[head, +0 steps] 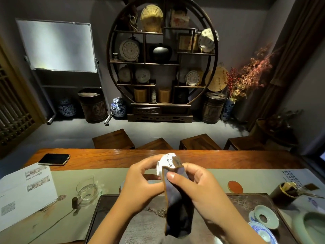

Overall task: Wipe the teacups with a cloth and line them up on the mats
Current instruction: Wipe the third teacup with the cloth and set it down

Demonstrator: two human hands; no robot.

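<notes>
Both hands work mid-wipe: left hand [140,182] grips the white teacup [166,163], right hand [191,184] pinches the dark cloth [177,205] against it; red mat [235,186] at three o'clock looks unfilled

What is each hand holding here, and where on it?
Left hand grips the white teacup by its side; right hand pinches the dark cloth against the cup.

A tearoom: round curio shelf [162,57], tea tray [246,201].
</notes>
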